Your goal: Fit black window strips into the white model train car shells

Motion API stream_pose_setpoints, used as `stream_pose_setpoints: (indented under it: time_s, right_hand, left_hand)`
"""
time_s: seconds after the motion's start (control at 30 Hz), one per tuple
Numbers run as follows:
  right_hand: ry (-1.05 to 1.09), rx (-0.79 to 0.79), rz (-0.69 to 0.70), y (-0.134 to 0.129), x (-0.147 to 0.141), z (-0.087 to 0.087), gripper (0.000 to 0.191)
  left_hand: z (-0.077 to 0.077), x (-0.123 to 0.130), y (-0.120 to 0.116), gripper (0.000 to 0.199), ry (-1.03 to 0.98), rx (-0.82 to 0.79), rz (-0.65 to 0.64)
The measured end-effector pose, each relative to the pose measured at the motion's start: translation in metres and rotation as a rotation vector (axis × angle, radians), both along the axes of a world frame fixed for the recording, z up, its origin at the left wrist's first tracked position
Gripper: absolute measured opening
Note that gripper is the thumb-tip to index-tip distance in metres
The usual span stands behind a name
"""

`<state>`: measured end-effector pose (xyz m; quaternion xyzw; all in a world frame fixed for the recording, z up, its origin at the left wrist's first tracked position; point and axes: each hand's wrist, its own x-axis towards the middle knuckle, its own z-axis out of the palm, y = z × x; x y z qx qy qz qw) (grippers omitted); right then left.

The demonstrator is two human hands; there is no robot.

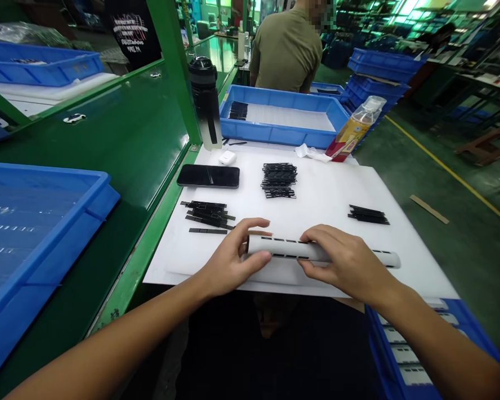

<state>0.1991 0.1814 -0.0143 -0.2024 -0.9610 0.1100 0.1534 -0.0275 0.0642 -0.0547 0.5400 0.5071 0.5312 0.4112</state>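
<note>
Tube: white, lying crosswise low in front of the wearer, over the near part of the white-topped counter (325, 205); can't tell if it's resting on it or a touch above. That's the tube (283, 248), btw.
Left hand: the left hand (233, 258) is loosely curled round the left end, fingers parted by about the tube's thickness. Thumb on the near side, index looks lifted off the far side. Can't tell if anything else is tucked in there.
Right hand: the right hand (345, 261) pinches near the middle, fingers on the far side, thumb on the near side, opened just enough to span it. The right end sticks out past the hand.
Slots: two rows of dark slots (290, 256) face up; can't tell if they're open or filled. I'd keep them facing up and keep fingertips off them.
Grip tip: imo let the right hand stop any rolling and keep the left light. Squeezing harder probably just makes a round thing twist.
Strips: black strips (208, 214) sit scattered just beyond the left hand, pretty close to that wrist, so mind the knuckles. A neater bunch (367, 215) lies beyond the right hand.
</note>
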Motion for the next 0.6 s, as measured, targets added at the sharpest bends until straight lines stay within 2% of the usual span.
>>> stream_pose_setpoints:
  time_s: [0.07,0.1,0.13,0.2,0.27,0.3,0.33,0.43,0.5,0.6]
  right_hand:
    - [0.023,0.117,0.006,0.000,-0.006,0.000,0.020]
    - [0.010,0.123,0.018,0.001,-0.009,0.001,0.017]
    - [-0.015,0.086,0.041,0.005,-0.013,0.003,0.016]
    - [-0.054,-0.083,0.070,0.020,-0.021,0.007,0.019]
    - [-0.020,-0.223,0.006,0.046,-0.029,0.008,0.023]
    - [0.012,-0.238,-0.052,0.061,-0.034,0.006,0.024]
    - [0.041,-0.210,-0.100,0.077,-0.039,0.002,0.026]
    - [0.008,-0.130,-0.114,0.117,-0.053,-0.014,0.029]
    - [-0.018,-0.135,-0.132,0.134,-0.062,-0.024,0.028]
    - [0.003,-0.142,-0.183,0.143,-0.071,-0.031,0.024]
  left_hand:
    - [0.000,0.000,0.004,0.043,-0.159,-0.130,0.021]
    - [0.000,0.000,0.006,0.042,-0.223,-0.185,0.025]
    - [0.000,0.000,0.008,0.042,-0.266,-0.231,0.029]
    - [0.000,0.001,0.010,0.038,-0.270,-0.279,0.043]
    - [0.001,0.001,0.010,0.032,-0.216,-0.270,0.065]
    - [0.001,0.001,0.009,0.031,-0.187,-0.259,0.064]
    - [0.001,0.001,0.008,0.030,-0.165,-0.248,0.057]
    - [0.001,0.001,0.006,0.030,-0.141,-0.229,0.020]
    - [0.001,0.000,0.006,0.028,-0.143,-0.218,-0.009]
    - [0.001,-0.001,0.007,0.026,-0.138,-0.201,-0.031]
